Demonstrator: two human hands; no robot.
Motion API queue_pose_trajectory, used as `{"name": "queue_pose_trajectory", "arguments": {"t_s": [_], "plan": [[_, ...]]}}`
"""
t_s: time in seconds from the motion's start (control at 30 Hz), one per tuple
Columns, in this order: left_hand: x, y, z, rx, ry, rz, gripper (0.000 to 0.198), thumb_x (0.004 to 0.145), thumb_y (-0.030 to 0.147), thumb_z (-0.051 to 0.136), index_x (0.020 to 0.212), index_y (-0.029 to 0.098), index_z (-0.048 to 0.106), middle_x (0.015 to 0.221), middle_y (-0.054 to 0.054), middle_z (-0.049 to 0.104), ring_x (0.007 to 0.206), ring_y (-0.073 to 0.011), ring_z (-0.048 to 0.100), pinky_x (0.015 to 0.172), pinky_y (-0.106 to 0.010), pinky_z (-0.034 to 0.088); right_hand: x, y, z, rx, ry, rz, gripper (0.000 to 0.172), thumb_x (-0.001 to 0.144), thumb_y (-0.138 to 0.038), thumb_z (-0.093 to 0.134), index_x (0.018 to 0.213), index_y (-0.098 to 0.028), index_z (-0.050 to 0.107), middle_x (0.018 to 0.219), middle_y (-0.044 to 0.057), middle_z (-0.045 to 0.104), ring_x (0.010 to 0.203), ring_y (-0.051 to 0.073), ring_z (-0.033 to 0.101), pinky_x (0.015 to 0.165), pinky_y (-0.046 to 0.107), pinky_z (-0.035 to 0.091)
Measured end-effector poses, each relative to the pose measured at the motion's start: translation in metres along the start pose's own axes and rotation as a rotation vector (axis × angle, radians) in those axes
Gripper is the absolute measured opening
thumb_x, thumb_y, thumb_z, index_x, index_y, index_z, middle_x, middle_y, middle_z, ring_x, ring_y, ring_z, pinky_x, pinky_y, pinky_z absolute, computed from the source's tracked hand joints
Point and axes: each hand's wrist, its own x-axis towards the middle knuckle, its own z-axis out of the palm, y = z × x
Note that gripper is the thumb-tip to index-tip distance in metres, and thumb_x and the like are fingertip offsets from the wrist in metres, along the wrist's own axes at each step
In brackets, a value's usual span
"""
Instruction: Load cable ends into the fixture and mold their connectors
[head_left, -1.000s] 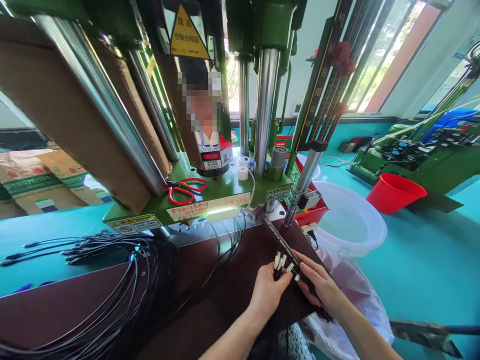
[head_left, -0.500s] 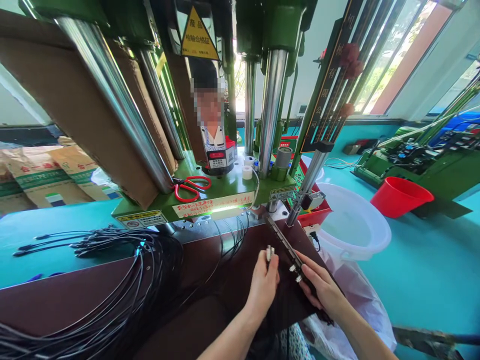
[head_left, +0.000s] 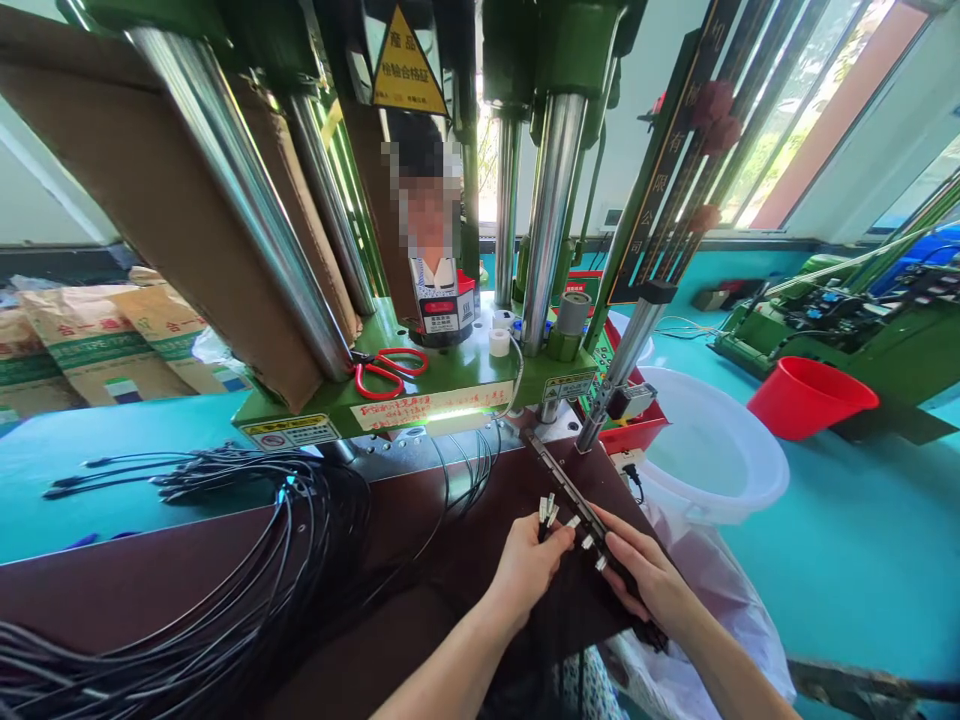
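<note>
My left hand (head_left: 529, 565) is closed on several black cables with silvery plugs (head_left: 548, 508) sticking up from the fingers. Between its thumb and finger, one cable plug (head_left: 574, 522) reaches to the side of a long dark slotted bar (head_left: 561, 478). The near end of that bar is gripped by my right hand (head_left: 649, 565), fingers wrapped round it. Two light metal plugs (head_left: 594, 553) project from the bar close to my right fingers. The bar's far end rests at the metal bed of a green press (head_left: 442, 375). My left palm hides part of the cables.
A big coil of black cables (head_left: 300, 560) lies on the brown table (head_left: 150, 600) at left. Red-handled scissors (head_left: 386, 372) lie on the press. A white tub (head_left: 712, 450) and a red bucket (head_left: 814, 398) stand at right. Steel columns (head_left: 559, 220) rise ahead.
My left hand has moved right to the bar, and one plug now points toward it from the fingertips. My right hand stays on the bar. The view has shifted slightly.
</note>
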Motion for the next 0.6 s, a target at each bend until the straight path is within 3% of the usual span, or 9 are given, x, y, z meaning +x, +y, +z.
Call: {"name": "queue_pose_trajectory", "arguments": {"t_s": [0.33,0.5,0.6], "plan": [[0.000,0.000,-0.001,-0.004,0.019,0.010,0.035,0.064,0.048,0.063,0.060,0.017,0.047,0.033,0.011,0.028,0.031,-0.0028,0.021,0.036,-0.019,0.013,-0.001,0.001,0.000,-0.051,0.001,-0.011,0.065,0.083,-0.049,0.044,0.136,-0.013,0.031,0.045,-0.009,0.036,0.029,0.003,0.024,0.028,0.015,0.012],[-0.001,-0.006,-0.001,0.038,0.065,0.053,0.038,0.063,0.050,0.064,0.059,0.017,0.046,0.038,0.009,0.032,0.036,-0.0041,0.026,0.038,-0.020,0.017,-0.002,-0.002,0.008,-0.081,-0.006,0.018,0.071,0.076,-0.057,0.052,0.133,-0.017,0.037,0.050,-0.007,0.044,0.031,0.002,0.026,0.027,0.015,0.016],[-0.001,-0.006,-0.003,0.027,0.085,0.082,0.038,0.068,0.053,0.058,0.065,0.018,0.044,0.045,0.009,0.034,0.038,-0.0043,0.026,0.040,-0.020,0.019,-0.004,-0.005,0.010,-0.065,0.020,0.014,0.070,0.077,-0.057,0.052,0.131,-0.015,0.039,0.044,-0.009,0.039,0.029,0.003,0.025,0.027,0.016,0.014]]}}
